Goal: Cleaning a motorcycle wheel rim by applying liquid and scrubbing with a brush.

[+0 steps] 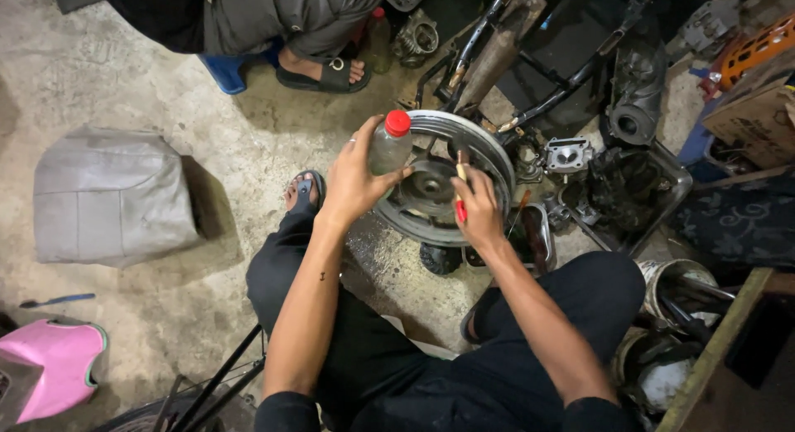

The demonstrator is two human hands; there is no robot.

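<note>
legs in dark trousers, seated on concrete floor (166,299) | R hand (479,212): fingers closed on red-handled tool (460,196), tip at wheel hub | L hand (352,182): fingers wrapped round clear bottle (389,146) w/ red cap, held over wheel (443,179) on floor betw. feet | beyond: frame (530,67), engine parts (629,92), another person's sandalled foot (323,70)

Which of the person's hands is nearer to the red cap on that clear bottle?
Left. The left hand grips the clear bottle just below its red cap. The right hand sits farther off, lower right, on the wheel, holding a red-handled tool.
</note>
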